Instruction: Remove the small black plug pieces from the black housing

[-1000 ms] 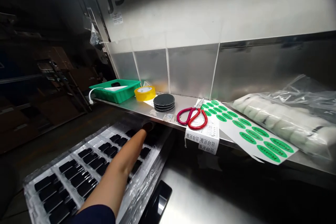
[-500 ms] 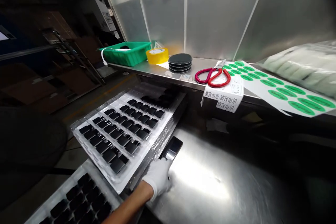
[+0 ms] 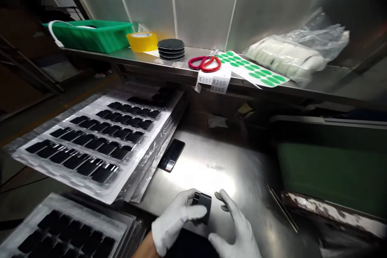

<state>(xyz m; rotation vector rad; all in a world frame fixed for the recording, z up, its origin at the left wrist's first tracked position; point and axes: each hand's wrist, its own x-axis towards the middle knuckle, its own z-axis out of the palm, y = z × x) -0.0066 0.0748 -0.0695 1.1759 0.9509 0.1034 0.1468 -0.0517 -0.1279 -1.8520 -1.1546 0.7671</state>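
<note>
Both hands wear white gloves. My left hand (image 3: 177, 217) grips a small black block-shaped part (image 3: 205, 202) between thumb and fingers, low in the head view above the metal table. To the right of that part is my right hand (image 3: 238, 229), its thumb and fingers spread apart with nothing between them. A dark flat surface (image 3: 193, 246) lies beneath the hands; I cannot tell what it is. A black phone (image 3: 172, 155) rests on the metal table (image 3: 199, 157), away from both hands, beside the stacked trays.
A clear plastic tray (image 3: 111, 193) of black parts tops a stack at left, with another tray (image 3: 121, 225) below it. The shelf holds a green basket (image 3: 90, 38), yellow tape (image 3: 142, 42), black discs (image 3: 171, 48), red scissors (image 3: 208, 63), green stickers (image 3: 256, 73) and a bagged white bundle (image 3: 287, 57).
My view has swung right. My left hand has left the phone's side and now holds the small black part nearer to me. My right hand has come into view.
</note>
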